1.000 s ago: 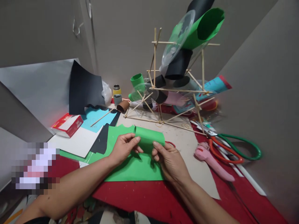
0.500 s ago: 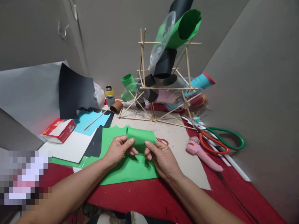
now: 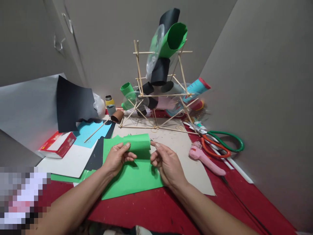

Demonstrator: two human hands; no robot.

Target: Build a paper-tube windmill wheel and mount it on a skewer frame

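A curled piece of green paper (image 3: 138, 141) is raised above the table, bent over into a half roll. My left hand (image 3: 118, 156) pinches its left part between thumb and fingers. Just off its right end is my right hand (image 3: 167, 160), thumb laid against the forefinger and the other fingers curled; the forefinger tip is at or very near the paper's edge. Beneath both hands lies a larger green sheet (image 3: 132, 182) with a scalloped far edge.
Behind stands a stick frame (image 3: 139, 127) bearing wheels with black and green tubes (image 3: 174, 39). To the right lie orange-and-green-handled scissors (image 3: 215, 151) and a pink corded glue gun (image 3: 205, 160). At left are a red box (image 3: 58, 143), blue paper (image 3: 94, 133) and black paper (image 3: 75, 104).
My right hand has slipped off the curled paper's right end, where it was pinching. My left hand keeps its pinch. The view has shifted slightly to the right.
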